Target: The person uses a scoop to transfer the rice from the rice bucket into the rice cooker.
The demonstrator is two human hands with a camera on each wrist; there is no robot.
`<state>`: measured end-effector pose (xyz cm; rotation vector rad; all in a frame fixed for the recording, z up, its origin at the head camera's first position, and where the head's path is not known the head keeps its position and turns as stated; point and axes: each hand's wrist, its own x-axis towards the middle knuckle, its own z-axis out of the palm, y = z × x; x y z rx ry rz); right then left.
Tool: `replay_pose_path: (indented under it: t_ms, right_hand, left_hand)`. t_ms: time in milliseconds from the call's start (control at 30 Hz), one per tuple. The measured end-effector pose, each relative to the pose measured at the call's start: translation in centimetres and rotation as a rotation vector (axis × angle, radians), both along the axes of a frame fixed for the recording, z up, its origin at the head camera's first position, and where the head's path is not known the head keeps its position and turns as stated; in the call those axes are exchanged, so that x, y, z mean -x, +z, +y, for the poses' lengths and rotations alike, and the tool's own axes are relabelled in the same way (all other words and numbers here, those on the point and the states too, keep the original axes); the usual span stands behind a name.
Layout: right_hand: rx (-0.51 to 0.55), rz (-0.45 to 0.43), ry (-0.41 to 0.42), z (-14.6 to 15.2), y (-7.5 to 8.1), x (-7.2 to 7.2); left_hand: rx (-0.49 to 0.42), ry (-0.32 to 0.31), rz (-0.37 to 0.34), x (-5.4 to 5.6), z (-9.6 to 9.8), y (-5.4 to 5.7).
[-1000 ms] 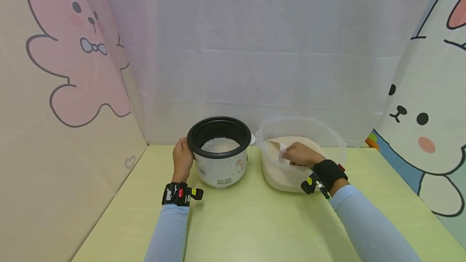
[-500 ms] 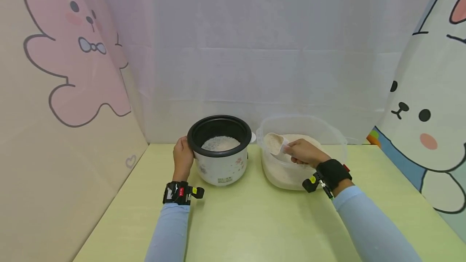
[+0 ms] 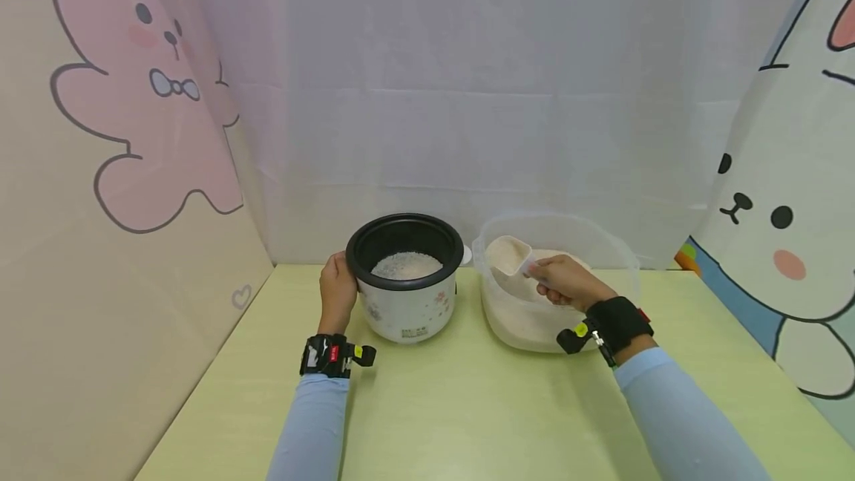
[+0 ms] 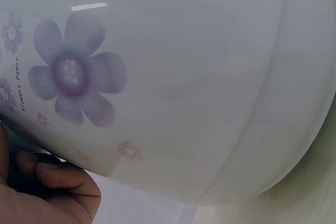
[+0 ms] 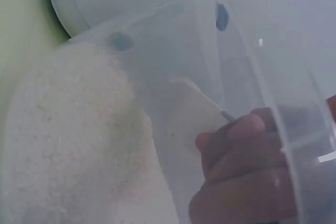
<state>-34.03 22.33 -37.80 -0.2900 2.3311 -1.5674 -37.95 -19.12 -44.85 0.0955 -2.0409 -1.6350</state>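
A white, flower-patterned rice cooker with a black rim stands at centre-left, with white rice inside. My left hand holds its left side just under the rim; in the left wrist view the curled fingers sit at a side handle that is mostly hidden. Right of the cooker is a clear plastic tub of rice. Above the rice in it, my right hand grips the handle of a white measuring cup filled with rice. The tub wall blurs the cup in the right wrist view.
Cooker and tub stand close together on a pale yellow-green table. A white curtain hangs right behind them. Printed cloths with cartoon animals form the left and right sides.
The measuring cup has come up out of the rice in the tub, full, and tilted level in my right hand. My left hand has stayed on the rice cooker.
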Motion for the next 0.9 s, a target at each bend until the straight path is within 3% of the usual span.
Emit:
replay_pose_path:
  t_ms: [200,367,633,900]
  right_hand:
    - [0.138,-0.059,-0.069,0.3,0.0,-0.1]
    - [0.200,-0.030,-0.116,0.1,0.2,-0.1]
    - [0.255,0.019,-0.167,-0.7,1.2,-0.1]
    - [0.254,0.059,-0.156,-3.2,3.3,-0.7]
  left_hand:
    - [0.012,-0.003,0.009,-0.1,0.1,0.0]
    - [0.007,-0.003,0.014,0.0,0.0,0.0]
    - [0.003,-0.004,0.009,-0.1,0.0,0.1]
    - [0.004,-0.003,-0.004,-0.3,0.2,0.3]
